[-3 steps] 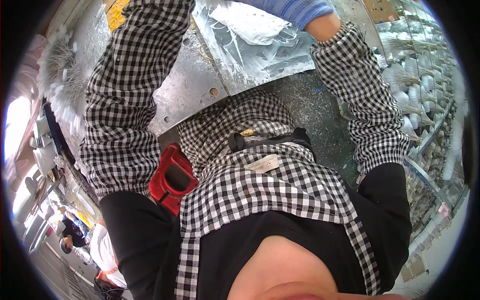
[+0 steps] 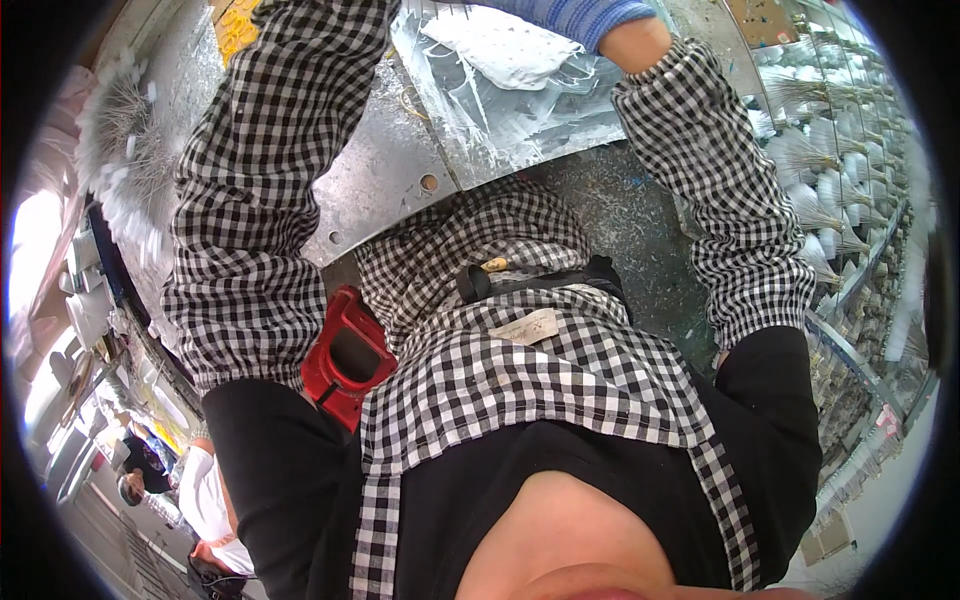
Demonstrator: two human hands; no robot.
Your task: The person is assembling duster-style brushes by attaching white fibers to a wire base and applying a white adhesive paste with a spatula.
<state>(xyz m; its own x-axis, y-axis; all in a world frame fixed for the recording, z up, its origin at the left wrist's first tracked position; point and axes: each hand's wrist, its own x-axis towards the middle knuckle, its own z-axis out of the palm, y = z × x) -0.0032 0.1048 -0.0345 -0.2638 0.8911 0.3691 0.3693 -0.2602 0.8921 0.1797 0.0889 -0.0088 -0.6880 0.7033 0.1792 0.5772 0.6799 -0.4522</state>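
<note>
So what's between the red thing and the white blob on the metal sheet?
In the head view, bare grey metal sheet with two small holes lies between the red thing and white blob.

metal sheet (image 2: 400,190) ahead between both forearms, stool (image 2: 345,355) below left

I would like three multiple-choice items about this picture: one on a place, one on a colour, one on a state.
1. Where is the red plastic object?
A. beside the left sleeve
B. on the metal sheet
C. on the rack

2. What colour is the glove cuff at the right wrist?
A. yellow
B. blue
C. green

3. How is the metal sheet?
A. smeared with white paste
B. folded
C. painted black

Answers: 1 A, it lies against the left sleeve; 2 B, blue knit shows; 3 A, white streaks cover its far part.
</note>
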